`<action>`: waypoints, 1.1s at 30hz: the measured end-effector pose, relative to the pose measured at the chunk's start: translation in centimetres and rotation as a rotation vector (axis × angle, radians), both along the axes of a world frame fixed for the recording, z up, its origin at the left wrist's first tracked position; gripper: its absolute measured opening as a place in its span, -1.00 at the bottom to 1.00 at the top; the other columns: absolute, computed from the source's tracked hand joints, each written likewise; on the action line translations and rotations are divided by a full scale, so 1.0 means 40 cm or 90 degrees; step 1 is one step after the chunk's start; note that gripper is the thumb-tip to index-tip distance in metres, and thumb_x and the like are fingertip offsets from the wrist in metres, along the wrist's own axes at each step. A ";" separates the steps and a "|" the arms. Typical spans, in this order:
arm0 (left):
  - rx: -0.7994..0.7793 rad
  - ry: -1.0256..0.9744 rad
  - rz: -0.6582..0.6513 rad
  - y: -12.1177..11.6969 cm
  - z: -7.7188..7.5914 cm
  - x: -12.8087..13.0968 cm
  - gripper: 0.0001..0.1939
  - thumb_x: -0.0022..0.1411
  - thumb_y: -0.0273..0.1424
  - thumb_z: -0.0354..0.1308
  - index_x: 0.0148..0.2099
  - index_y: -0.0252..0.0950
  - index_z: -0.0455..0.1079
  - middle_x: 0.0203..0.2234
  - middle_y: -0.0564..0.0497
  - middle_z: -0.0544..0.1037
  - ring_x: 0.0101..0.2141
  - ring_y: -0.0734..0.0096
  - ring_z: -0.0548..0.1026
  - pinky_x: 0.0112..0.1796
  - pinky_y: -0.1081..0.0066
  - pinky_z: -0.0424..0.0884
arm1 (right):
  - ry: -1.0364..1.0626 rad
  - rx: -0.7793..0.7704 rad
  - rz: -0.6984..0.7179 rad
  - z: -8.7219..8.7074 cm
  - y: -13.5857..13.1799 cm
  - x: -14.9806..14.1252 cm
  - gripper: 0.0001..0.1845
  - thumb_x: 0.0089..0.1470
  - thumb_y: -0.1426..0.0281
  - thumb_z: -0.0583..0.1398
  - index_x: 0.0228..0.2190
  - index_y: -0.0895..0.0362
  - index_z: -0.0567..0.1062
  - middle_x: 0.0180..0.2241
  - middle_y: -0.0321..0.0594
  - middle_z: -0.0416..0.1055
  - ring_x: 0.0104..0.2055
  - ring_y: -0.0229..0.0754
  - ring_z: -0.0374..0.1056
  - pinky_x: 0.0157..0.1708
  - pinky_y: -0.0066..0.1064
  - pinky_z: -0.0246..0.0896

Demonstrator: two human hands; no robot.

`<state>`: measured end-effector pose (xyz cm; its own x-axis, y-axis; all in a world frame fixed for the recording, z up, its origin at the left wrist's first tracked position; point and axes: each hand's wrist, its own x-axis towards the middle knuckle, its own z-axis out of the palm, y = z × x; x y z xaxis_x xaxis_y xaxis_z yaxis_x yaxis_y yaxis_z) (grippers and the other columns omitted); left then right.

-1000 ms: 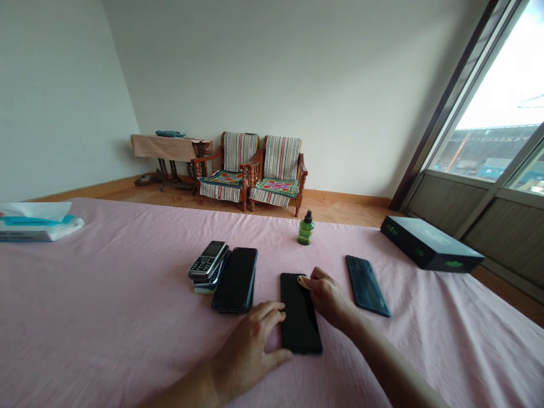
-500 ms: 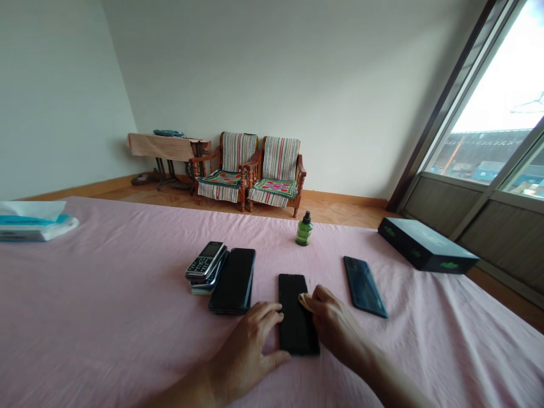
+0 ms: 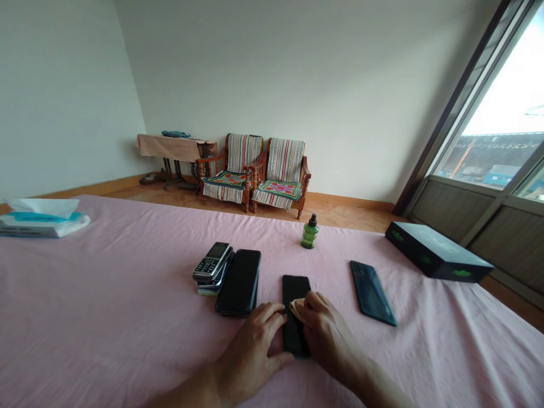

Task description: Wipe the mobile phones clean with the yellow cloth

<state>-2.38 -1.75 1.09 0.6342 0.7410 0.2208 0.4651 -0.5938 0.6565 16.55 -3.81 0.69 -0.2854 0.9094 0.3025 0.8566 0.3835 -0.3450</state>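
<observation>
A black smartphone [image 3: 296,286] lies screen up on the pink cloth, its lower right side hidden by my right hand. My right hand [image 3: 325,328] is closed on a small beige cloth [image 3: 298,309], which is pressed against the screen. At the phone's left edge rests my left hand [image 3: 257,340], fingertips touching it and thumb spread towards the bottom corner. Left of my hands, a stack of black smartphones [image 3: 238,280] sits against a pile topped by a silver keypad phone [image 3: 213,262]. A dark blue phone [image 3: 373,292] lies back up to the right.
A green spray bottle [image 3: 310,232] stands beyond the phone. The black box [image 3: 440,255] sits at the right edge of the pink-covered surface [image 3: 127,317], and a tissue pack [image 3: 45,218] at the far left. Two wooden chairs [image 3: 278,184] are by the wall.
My right hand has slid the beige cloth leftward and slightly down across the screen. My left hand stays at the phone's edge. The whole view has shifted slightly.
</observation>
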 end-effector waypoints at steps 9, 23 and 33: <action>0.008 0.012 0.017 -0.006 -0.008 0.000 -0.43 -0.06 -0.52 0.41 0.04 -0.28 0.38 0.02 -0.08 0.41 0.04 0.16 0.35 0.10 0.21 0.26 | 0.003 0.033 -0.042 -0.022 0.162 0.012 -0.65 0.06 0.72 -0.01 -0.37 0.15 0.47 -0.37 -0.21 0.24 -0.30 -0.21 0.20 -0.30 -0.44 0.10; 0.022 -0.057 0.043 -0.002 -0.031 0.002 -0.25 -0.12 -0.61 0.37 0.10 -0.17 0.15 0.00 -0.04 0.36 0.05 0.13 0.31 0.09 0.11 0.23 | 0.037 0.020 0.092 0.006 0.048 -0.024 -0.69 0.13 0.65 0.02 -0.33 0.11 0.50 -0.34 -0.21 0.28 -0.26 -0.20 0.20 -0.29 -0.43 0.19; 0.007 -0.053 0.038 0.003 -0.031 0.001 -0.40 -0.04 -0.60 0.31 0.02 -0.19 0.18 -0.12 0.02 0.36 -0.06 0.21 0.35 0.00 0.22 0.31 | 0.145 -0.012 0.106 -0.003 -0.055 -0.035 -0.62 0.02 0.75 0.02 -0.34 0.12 0.50 -0.32 -0.21 0.31 -0.26 -0.21 0.23 -0.28 -0.41 0.21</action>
<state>-2.35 -1.65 -0.16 0.5681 0.7741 0.2795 0.4435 -0.5740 0.6884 15.17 -6.01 0.57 -0.3583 0.8616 0.3595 0.6821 0.5045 -0.5293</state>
